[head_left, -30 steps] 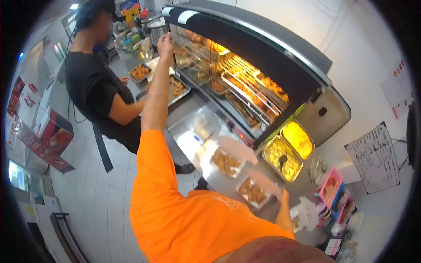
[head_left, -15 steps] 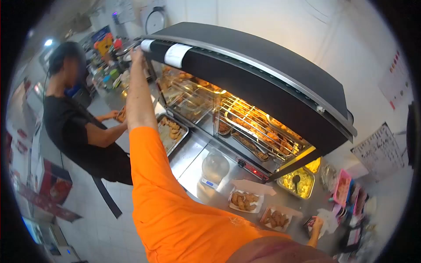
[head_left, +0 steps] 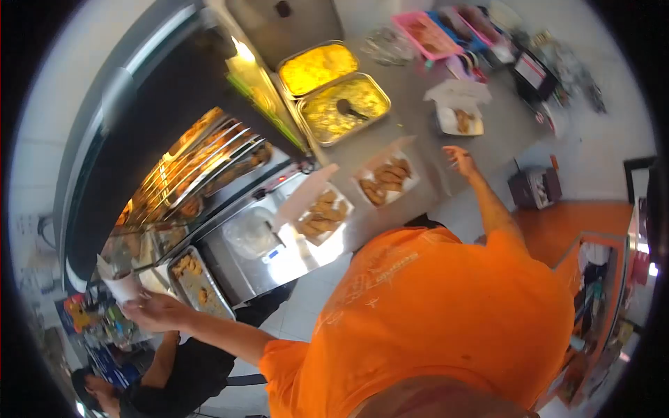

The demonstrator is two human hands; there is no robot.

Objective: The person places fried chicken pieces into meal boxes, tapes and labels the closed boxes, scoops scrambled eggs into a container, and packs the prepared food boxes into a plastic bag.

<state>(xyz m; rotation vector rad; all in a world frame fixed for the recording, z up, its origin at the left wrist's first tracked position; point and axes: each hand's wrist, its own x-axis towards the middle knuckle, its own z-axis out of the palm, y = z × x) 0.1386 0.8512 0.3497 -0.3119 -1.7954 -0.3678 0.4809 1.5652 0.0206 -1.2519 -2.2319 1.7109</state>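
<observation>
My left hand (head_left: 157,310) is closed on a small white paper carton (head_left: 124,287) at the far left, in front of the food warmer (head_left: 139,104). My right hand (head_left: 461,161) has its fingers apart and holds nothing, just below an open white box with fried pieces (head_left: 463,122). Two more open boxes of fried pieces, one in the middle (head_left: 385,182) and one to its left (head_left: 325,214), rest on the metal counter (head_left: 418,104). Beside the left one are a scale (head_left: 276,253) and a clear round bowl (head_left: 249,232).
Two metal trays of yellow food (head_left: 319,68) stand beside the warmer. A pink basket (head_left: 426,36) is at the back. Lower left, a tray of fried pieces (head_left: 201,285) lies near a co-worker in black (head_left: 185,376). A dark bin (head_left: 535,188) stands at right.
The view has swung round. My left hand has left the warmer's top edge and now holds the white carton. My right hand, earlier at a box, is now apart from it with fingers spread.
</observation>
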